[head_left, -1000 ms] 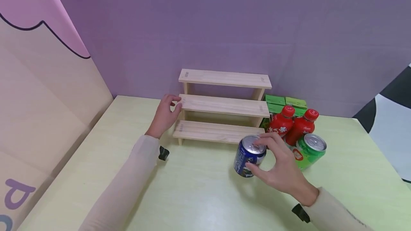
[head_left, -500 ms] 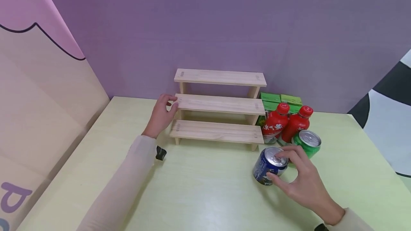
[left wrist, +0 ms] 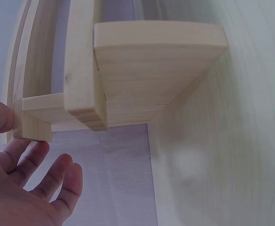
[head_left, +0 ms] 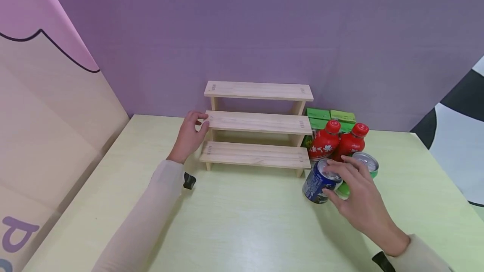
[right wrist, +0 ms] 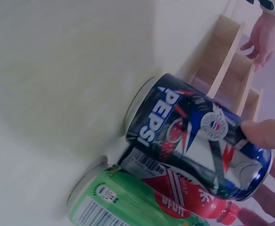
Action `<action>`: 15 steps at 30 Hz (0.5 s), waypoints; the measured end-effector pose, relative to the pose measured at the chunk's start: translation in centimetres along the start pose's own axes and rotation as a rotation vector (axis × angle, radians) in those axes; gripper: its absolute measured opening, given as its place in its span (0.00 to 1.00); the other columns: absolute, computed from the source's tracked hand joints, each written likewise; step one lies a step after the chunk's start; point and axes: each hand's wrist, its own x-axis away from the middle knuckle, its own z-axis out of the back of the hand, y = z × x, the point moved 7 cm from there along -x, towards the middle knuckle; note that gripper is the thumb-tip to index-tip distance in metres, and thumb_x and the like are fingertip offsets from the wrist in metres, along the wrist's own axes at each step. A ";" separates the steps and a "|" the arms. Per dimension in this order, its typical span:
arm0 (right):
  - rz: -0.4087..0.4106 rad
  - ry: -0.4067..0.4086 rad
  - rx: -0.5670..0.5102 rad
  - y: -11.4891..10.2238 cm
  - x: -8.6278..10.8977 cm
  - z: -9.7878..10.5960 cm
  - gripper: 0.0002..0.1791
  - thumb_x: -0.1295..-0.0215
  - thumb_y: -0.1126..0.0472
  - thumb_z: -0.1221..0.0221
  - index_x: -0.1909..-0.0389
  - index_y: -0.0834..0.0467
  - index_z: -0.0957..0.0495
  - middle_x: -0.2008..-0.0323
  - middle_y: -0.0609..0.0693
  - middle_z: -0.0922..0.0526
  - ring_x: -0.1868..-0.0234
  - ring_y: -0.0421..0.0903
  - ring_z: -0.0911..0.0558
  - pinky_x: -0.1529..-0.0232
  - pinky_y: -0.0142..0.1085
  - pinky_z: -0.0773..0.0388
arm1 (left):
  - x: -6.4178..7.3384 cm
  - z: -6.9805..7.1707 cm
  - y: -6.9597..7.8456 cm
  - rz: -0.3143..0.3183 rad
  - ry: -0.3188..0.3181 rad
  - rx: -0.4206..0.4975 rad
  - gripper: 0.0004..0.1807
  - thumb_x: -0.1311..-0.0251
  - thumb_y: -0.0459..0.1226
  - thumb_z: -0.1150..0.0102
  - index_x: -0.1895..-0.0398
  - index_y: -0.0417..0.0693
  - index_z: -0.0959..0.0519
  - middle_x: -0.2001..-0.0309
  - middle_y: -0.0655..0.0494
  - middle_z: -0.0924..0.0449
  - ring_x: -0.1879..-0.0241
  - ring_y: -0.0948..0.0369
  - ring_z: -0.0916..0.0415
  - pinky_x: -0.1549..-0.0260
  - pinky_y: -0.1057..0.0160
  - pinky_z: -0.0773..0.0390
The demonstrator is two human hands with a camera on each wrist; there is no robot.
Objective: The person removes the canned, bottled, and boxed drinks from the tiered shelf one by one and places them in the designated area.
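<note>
My left hand (head_left: 190, 135) pinches the left end of the middle step of a three-tier wooden display shelf (head_left: 259, 122). In the left wrist view the thumb (left wrist: 3, 117) lies on one side of the board and fingers are on the other. My right hand (head_left: 361, 198) holds a dark blue Pepsi can (right wrist: 189, 136) near its top, between thumb and fingers. The can is upright in front of the shelf's right end; whether its base touches the table cannot be told. Right beside it is a green can (right wrist: 123, 200), partly hidden by my right hand in the head view.
Two red-capped bottles (head_left: 324, 141) stand right of the shelf, behind the cans. Green boxes (head_left: 318, 114) sit behind them against the purple backdrop (head_left: 234, 24). The pale table (head_left: 234, 217) extends in front, with a cream panel (head_left: 49, 116) along its left.
My right hand has carried the Pepsi can rightward, then slightly back toward the bottles, beside the green can. The left hand stays on the shelf. The head view shifted slightly.
</note>
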 end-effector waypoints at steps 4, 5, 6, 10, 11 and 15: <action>-0.018 0.006 -0.005 0.5 -0.6 0.0 0.34 0.71 0.77 0.25 0.55 0.61 0.23 0.52 0.57 0.22 0.40 0.60 0.37 0.59 0.61 0.28 | 0.1 -0.1 0.0 -0.012 0.003 0.005 0.14 0.33 0.36 0.49 0.48 0.36 0.26 0.46 0.48 0.33 0.53 0.52 0.33 0.59 0.56 0.26; -0.024 0.007 -0.002 0.7 -0.7 0.0 0.34 0.71 0.78 0.26 0.55 0.61 0.23 0.52 0.57 0.22 0.41 0.60 0.37 0.59 0.61 0.28 | 0.1 -0.1 0.0 -0.015 0.004 0.006 0.14 0.33 0.36 0.49 0.48 0.36 0.26 0.46 0.48 0.33 0.53 0.52 0.33 0.59 0.56 0.26; -0.029 0.008 -0.002 0.9 -0.8 -0.1 0.34 0.71 0.79 0.27 0.55 0.61 0.23 0.52 0.58 0.22 0.41 0.61 0.37 0.58 0.62 0.29 | 0.1 -0.1 0.0 -0.019 0.004 0.007 0.14 0.33 0.36 0.49 0.48 0.36 0.26 0.46 0.48 0.33 0.53 0.52 0.32 0.59 0.56 0.26; -0.050 0.009 -0.005 1.5 -1.0 -0.2 0.34 0.69 0.83 0.31 0.54 0.62 0.24 0.51 0.60 0.24 0.42 0.62 0.37 0.57 0.63 0.32 | 0.4 -0.1 0.2 -0.028 0.005 0.014 0.14 0.33 0.35 0.49 0.49 0.35 0.27 0.47 0.47 0.33 0.54 0.51 0.32 0.60 0.56 0.26; -0.056 0.007 -0.004 1.7 -1.0 -0.2 0.34 0.69 0.83 0.31 0.53 0.62 0.24 0.51 0.61 0.24 0.42 0.62 0.37 0.57 0.63 0.32 | 0.4 -0.1 0.2 -0.027 0.004 0.015 0.14 0.33 0.35 0.49 0.49 0.35 0.27 0.47 0.47 0.33 0.54 0.51 0.32 0.60 0.56 0.26; -0.084 -0.007 -0.004 2.1 -1.2 -0.4 0.34 0.67 0.83 0.32 0.52 0.61 0.24 0.51 0.61 0.24 0.42 0.62 0.38 0.58 0.62 0.31 | 0.6 0.0 0.3 -0.014 -0.001 0.010 0.14 0.33 0.35 0.50 0.48 0.35 0.27 0.47 0.47 0.33 0.52 0.49 0.32 0.59 0.56 0.27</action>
